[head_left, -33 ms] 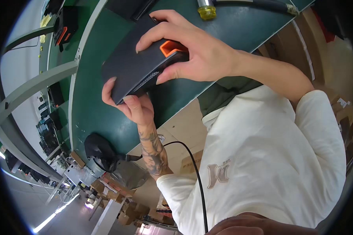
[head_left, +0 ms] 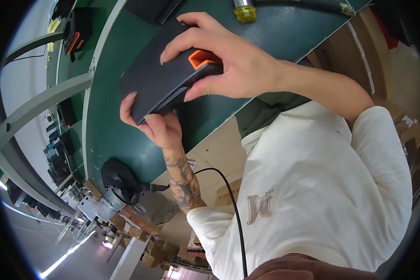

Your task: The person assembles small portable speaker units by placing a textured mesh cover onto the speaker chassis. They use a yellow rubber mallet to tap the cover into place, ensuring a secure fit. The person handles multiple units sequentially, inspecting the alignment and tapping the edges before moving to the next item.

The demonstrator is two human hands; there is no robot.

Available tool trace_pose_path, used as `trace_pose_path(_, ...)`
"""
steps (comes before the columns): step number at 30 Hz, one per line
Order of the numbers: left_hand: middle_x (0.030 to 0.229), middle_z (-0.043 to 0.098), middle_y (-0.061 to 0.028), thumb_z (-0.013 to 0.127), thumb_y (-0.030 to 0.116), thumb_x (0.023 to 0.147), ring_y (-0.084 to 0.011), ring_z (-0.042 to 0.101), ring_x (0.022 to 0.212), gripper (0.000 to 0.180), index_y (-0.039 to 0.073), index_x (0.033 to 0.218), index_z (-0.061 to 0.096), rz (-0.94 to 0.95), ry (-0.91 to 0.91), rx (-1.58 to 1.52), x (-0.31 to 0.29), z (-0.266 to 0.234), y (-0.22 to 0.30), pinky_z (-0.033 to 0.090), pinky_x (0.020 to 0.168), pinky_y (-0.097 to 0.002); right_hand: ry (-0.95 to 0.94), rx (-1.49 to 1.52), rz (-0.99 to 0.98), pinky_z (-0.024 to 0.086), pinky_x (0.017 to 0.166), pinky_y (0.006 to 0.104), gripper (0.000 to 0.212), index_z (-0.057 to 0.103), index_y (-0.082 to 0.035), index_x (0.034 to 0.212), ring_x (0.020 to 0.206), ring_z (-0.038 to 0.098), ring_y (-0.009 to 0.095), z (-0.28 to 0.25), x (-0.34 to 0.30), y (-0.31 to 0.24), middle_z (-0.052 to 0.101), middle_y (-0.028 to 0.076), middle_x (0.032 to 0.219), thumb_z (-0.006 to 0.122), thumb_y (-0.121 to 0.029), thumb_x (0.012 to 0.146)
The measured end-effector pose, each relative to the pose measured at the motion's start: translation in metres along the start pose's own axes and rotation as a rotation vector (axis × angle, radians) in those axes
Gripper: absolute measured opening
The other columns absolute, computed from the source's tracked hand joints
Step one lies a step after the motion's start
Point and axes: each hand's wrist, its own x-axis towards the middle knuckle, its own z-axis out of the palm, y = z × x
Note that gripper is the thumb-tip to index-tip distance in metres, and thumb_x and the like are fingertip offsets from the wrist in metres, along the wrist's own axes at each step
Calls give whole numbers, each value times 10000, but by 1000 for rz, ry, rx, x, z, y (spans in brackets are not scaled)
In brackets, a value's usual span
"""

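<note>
A flat black box-shaped casing with a bright orange insert on one side is held tilted over the green table. Along its near edge runs a strip of small perforations. My left hand, below a tattooed forearm, grips the casing's near left corner between thumb and fingers. Over the right end, my right hand is closed, its fingers across the top face and its thumb on the perforated edge. The palm hides part of the orange insert. The casing's underside is out of sight.
On the green table lie another black casing and a yellow-ended tool at the far side. A black bag sits at the left corner. A black cable hangs before my shirt. Grey frame bars rise at left.
</note>
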Motion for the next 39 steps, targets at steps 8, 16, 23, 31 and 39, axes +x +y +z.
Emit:
trace_pose_path(8,1430,429,-186,713,453,959,-349,514,1301,697,95,1441,359,-38,66,-93,7,14,8,462,1107,-515,10,-165,-55,499,1042,369,680,539,-211,1399,1276,537,317,3,17,-1,342,182,1512,865,-114,810)
trace_pose_path(16,1477,409,-171,743,412,953,-311,520,1301,620,49,1381,478,37,10,81,8,-8,-1,477,1095,-460,19,-129,-78,491,1037,383,630,557,-174,1378,1250,543,316,-1,18,7,439,180,1461,856,-175,824)
trace_pose_path(23,1329,571,-148,596,363,1056,-267,612,1186,440,37,1346,536,-142,125,218,24,17,45,550,1012,-405,-114,-119,295,482,1041,375,561,552,-122,1382,1248,592,277,-16,36,-24,598,144,1347,793,-276,900)
trace_pose_path(31,1400,563,-151,550,346,1079,-227,542,1292,484,-1,1415,528,-475,256,70,32,-10,24,428,1104,-355,-160,-1187,-270,522,865,402,495,574,-92,1403,1022,627,324,-136,11,-28,630,128,1213,707,-205,940)
trace_pose_path(39,1485,484,-192,556,217,1028,-267,487,1358,545,-32,1489,406,-373,51,-229,18,-23,-2,417,1126,-395,-395,-1184,-170,510,750,420,389,601,-62,1333,872,619,335,-162,7,-11,595,115,972,658,-82,949)
